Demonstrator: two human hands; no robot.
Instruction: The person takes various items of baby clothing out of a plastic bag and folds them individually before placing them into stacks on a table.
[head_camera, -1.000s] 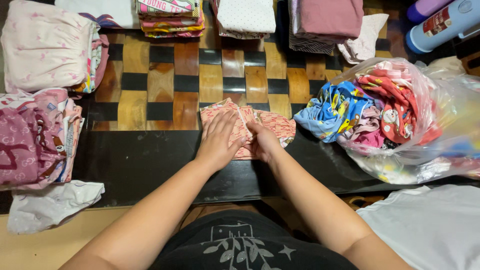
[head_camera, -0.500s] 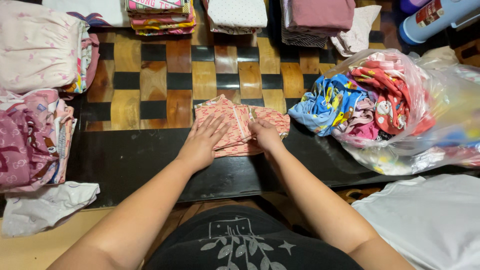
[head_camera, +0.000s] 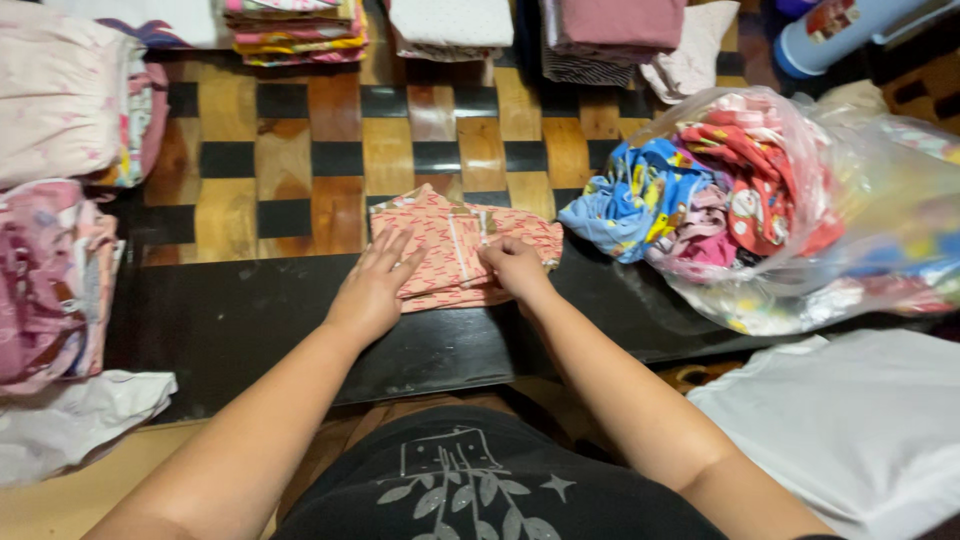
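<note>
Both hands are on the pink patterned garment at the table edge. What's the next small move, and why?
Probably fold the right part over the left. The pink garment lies flat but still wide. The left hand pins its left side, palm down, and the right hand pinches near the middle, so the cloth is anchored for a fold.

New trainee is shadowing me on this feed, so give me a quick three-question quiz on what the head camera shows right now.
1. True or false: the left hand lies flat on the pink patterned garment.
2. What sits to the right of that garment? A) a clear plastic bag of colourful clothes B) a metal basket C) a cardboard box
3. Fill in: the right hand rests on the garment with its fingers ____ (spread or curled).

Key: 1 true; 2 A, the clear plastic bag; 3 curled.
</note>
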